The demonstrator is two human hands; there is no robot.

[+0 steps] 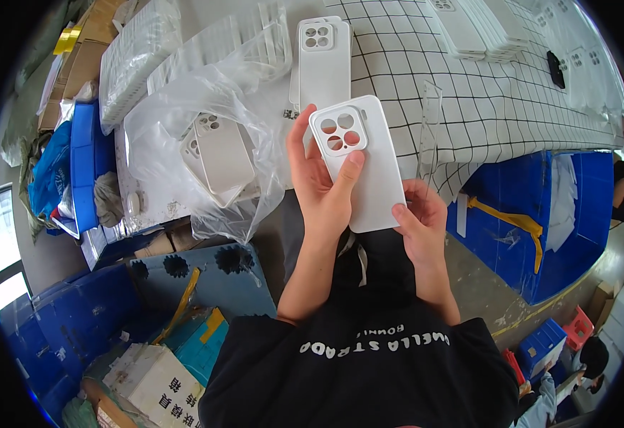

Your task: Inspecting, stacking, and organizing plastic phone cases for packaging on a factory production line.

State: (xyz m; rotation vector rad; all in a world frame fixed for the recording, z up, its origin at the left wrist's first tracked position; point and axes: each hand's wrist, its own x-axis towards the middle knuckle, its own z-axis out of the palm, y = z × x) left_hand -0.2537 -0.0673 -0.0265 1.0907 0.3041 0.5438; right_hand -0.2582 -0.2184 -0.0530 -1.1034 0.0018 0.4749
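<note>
Phone case (pixel 369 182), white, is up in both hands over the near edge of the worktop (pixel 156 211). Back side up, camera end pointing away from the wearer and leaning a bit left.

Biggest first. Worktop: right part lies under a white cloth (pixel 397 64) with a black grid. Below it on the right, blue bin (pixel 515 189) with a yellow strap (pixel 519 220) across its side. More blue containers (pixel 76 314) lower left, near a white box (pixel 144 385).

On the worktop, left: clear plastic bag (pixel 162 128), two more cases (pixel 227 164) overlapping inside it. Wrapped stack (pixel 137 64) beyond, top left. Upper right, a row of white cases (pixel 462 32) on the cloth. Straight beyond the held one, a short pile of white cases (pixel 324 75), loosely overlapped.

Left hand (pixel 322 189): clamped on the case's left side, thumb (pixel 347 175) flat just below the camera plate, fingers (pixel 297 135) round the edge and behind. Right hand (pixel 422 214): pinching the lower right corner, thumb on top, fingers at the edge.

Small stuff: black object (pixel 554 69) far right on the cloth. Camera plate (pixel 339 130) has four round holes, skin visible through the lower ones.
</note>
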